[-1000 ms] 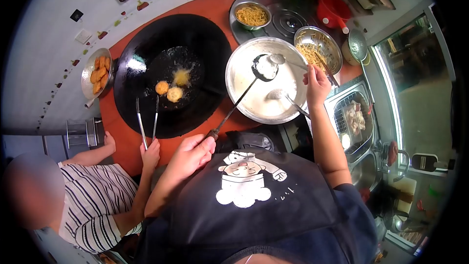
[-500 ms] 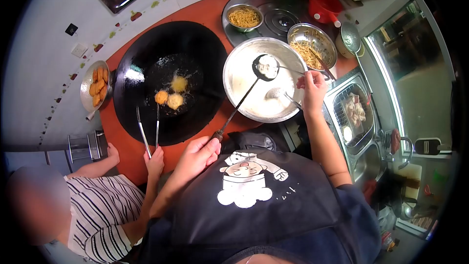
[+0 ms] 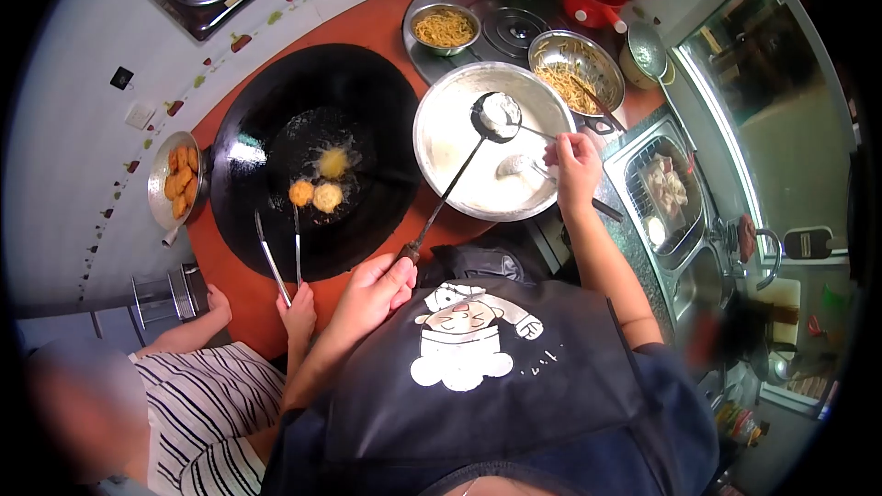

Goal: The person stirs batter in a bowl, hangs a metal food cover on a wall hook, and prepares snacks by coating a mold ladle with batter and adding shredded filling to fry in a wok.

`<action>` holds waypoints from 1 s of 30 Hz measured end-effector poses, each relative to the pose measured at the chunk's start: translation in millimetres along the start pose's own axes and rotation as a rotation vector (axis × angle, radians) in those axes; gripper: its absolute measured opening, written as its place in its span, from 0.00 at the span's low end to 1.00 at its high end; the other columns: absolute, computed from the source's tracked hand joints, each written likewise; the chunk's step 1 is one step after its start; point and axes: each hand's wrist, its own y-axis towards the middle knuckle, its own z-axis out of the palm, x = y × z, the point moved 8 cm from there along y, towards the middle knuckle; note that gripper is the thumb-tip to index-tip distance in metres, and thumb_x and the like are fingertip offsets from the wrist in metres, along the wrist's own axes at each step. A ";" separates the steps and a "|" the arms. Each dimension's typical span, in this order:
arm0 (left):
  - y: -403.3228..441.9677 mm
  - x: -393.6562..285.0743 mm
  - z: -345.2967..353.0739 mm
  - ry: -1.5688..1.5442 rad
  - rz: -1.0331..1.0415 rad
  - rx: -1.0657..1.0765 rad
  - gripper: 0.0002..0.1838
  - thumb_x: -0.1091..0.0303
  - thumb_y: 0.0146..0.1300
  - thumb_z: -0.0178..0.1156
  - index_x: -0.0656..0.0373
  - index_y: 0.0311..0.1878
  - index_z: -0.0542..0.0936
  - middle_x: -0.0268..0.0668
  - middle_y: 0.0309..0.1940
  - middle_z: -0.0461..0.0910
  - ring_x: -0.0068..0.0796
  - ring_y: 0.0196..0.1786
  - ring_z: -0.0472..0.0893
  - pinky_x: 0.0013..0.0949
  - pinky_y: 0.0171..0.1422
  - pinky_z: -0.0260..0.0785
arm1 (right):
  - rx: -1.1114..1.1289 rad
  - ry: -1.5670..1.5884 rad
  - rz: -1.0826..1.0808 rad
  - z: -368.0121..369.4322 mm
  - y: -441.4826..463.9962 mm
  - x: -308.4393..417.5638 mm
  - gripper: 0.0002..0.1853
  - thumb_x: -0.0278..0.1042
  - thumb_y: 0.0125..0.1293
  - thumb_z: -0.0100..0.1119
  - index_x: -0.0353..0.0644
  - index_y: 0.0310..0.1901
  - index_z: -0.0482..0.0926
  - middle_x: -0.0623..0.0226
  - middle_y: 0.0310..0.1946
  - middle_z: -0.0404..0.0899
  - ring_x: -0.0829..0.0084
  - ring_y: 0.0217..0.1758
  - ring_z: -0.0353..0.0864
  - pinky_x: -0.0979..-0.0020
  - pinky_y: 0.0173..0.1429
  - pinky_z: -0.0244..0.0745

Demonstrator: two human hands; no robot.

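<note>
My left hand (image 3: 378, 287) is wrapped round the grip of a long-handled ladle (image 3: 452, 186). Its dark round head is held over a big metal bowl (image 3: 427, 152) of white batter (image 3: 469, 186), and white batter (image 3: 501, 115) lies in it. Between the pinched fingers of my right hand (image 3: 576, 165) is a thin metal utensil (image 3: 537, 132), its tip at the ladle's head; its exact kind is unclear. Below it, a second ladle (image 3: 516, 165) rests in the batter, its dark handle over the rim.
At left, a black wok (image 3: 248, 220) holds several frying fritters (image 3: 327, 197). A co-worker's hand (image 3: 296, 312) holds metal tongs (image 3: 273, 262) over its near edge. Fried pieces fill a strainer (image 3: 158, 179). Noodle-like strips fill two bowls (image 3: 446, 28) behind. The sink (image 3: 694, 289) is at right.
The batter in the ladle looks smoother and more spread than before. My right hand has shifted slightly at the bowl's rim. The whole view has turned a little.
</note>
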 end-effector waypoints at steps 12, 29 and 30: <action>-2.5 5.8 -2.8 0.020 -0.029 0.019 0.15 0.61 0.70 0.51 0.63 0.30 0.72 0.27 0.21 0.67 0.12 0.21 0.62 0.18 0.25 0.53 | 0.003 -0.041 0.016 -20.2 1.6 11.3 0.07 0.29 0.66 0.54 0.35 0.33 0.75 0.66 0.20 0.77 0.78 0.19 0.75 0.77 0.26 0.73; -1.3 3.8 2.6 -0.002 0.003 -0.019 0.16 0.60 0.70 0.51 0.63 0.31 0.72 0.26 0.20 0.66 0.12 0.22 0.62 0.18 0.25 0.53 | 0.113 -0.185 0.063 -24.3 5.6 6.9 0.06 0.28 0.65 0.55 0.33 0.35 0.76 0.65 0.22 0.79 0.79 0.20 0.77 0.79 0.26 0.72; -1.2 5.5 3.3 0.003 0.000 -0.010 0.16 0.60 0.70 0.51 0.63 0.31 0.72 0.26 0.20 0.66 0.12 0.22 0.62 0.18 0.25 0.53 | 0.115 -0.193 0.034 -23.3 7.8 9.5 0.06 0.28 0.65 0.55 0.33 0.35 0.76 0.65 0.22 0.79 0.79 0.20 0.77 0.79 0.26 0.72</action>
